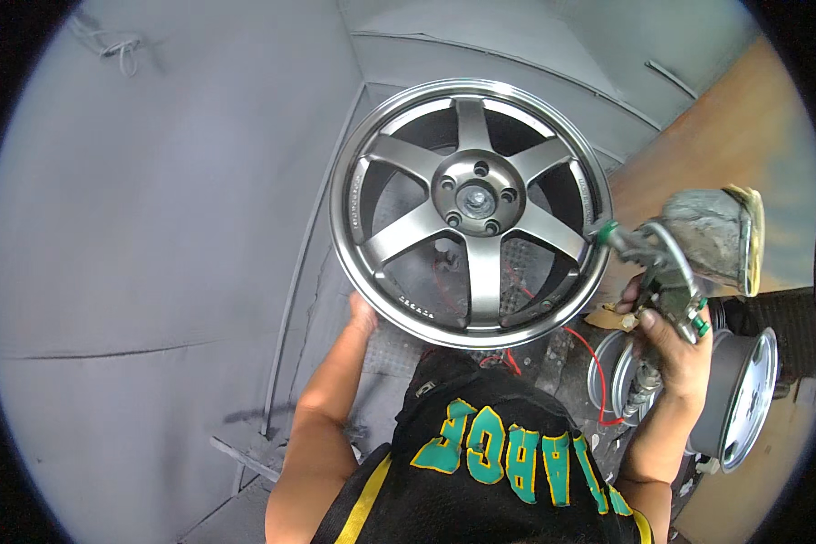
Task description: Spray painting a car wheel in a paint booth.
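A grey six-spoke alloy wheel [483,276] with a bright polished lip faces me in the middle of the view. What bears it from behind is hidden. My left hand [363,311] grips its lower left edge, with most of the fingers out of sight behind the rim. On the right, my right hand [675,349] is wrapped round a spray gun [669,292] with green fittings. Its nozzle end is tilted up beside the wheel's right edge, slightly smeared by motion. A grey, paint-stained cup [705,234] with a yellowish rim sits on the gun.
More wheels [739,399] stand low at the right. A red hose [598,381] runs below the wheel. Grey-coated walls [154,227] rise at the left and back, and a brown panel [743,136] leans at the right. A board [245,458] lies at the lower left.
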